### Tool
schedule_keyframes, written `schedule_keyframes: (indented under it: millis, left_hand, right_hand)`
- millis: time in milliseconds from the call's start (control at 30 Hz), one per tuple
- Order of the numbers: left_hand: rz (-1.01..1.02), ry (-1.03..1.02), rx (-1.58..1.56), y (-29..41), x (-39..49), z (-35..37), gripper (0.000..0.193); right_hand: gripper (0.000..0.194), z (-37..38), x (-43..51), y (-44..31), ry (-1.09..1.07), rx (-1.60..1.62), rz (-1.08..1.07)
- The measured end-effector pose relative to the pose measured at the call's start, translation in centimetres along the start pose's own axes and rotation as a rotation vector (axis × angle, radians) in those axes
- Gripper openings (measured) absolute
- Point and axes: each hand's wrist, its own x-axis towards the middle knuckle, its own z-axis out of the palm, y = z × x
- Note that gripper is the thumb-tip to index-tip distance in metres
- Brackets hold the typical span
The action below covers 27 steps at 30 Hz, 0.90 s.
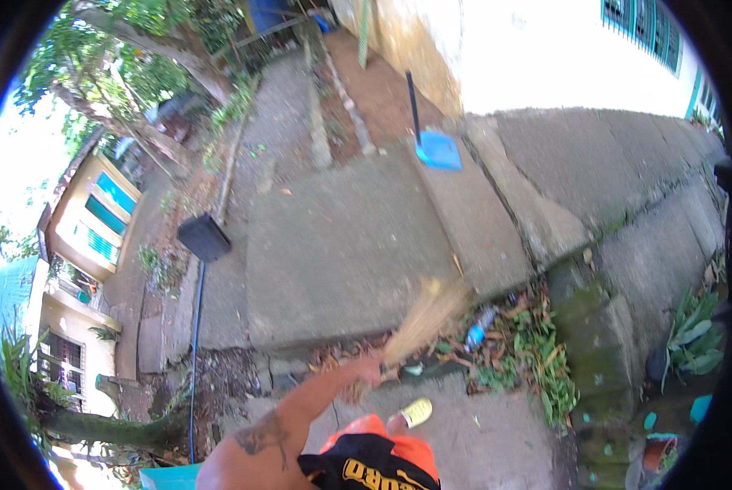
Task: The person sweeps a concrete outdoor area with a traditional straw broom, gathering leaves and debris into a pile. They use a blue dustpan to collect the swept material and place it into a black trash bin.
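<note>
My left hand [369,369] is closed around the bound end of a stick broom [424,321]. The broom's blurred bristles fan out up and to the right, over the edge of a concrete slab [347,245]. Just right of the bristles, a clear plastic bottle with a blue label [478,332] lies among dry and green leaves [519,355] in a gap between slabs. More dry leaves [335,355] lie in the gap beyond my hand. My right hand is out of view.
A blue dustpan [442,152] with an upright black handle stands on the concrete beyond the broom. On the left are a black bin-like container [203,237] and a blue hose [197,343]. Mossy steps [577,331] and a potted plant [660,453] are on the right.
</note>
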Motion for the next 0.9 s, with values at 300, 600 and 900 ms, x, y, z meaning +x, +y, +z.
schedule_keyframes:
  millis: [300, 600, 900]
  left_hand:
    - [-0.130, 0.045, -0.209, -9.1, -27.6, 11.6, 0.103]
    - [-0.508, 0.185, -0.692, -15.3, -48.3, 31.0, 0.074]
    - [-0.814, 0.427, -1.268, -15.2, -48.9, 39.0, 0.056]
  right_hand:
    - [0.057, 7.2, 0.8, -2.9, -0.027, -0.331, 0.025]
    - [0.061, 10.3, -1.7, -9.2, -0.096, -0.561, -0.100]
    - [0.047, 16.6, 0.1, -14.8, -0.294, -0.779, -0.264]
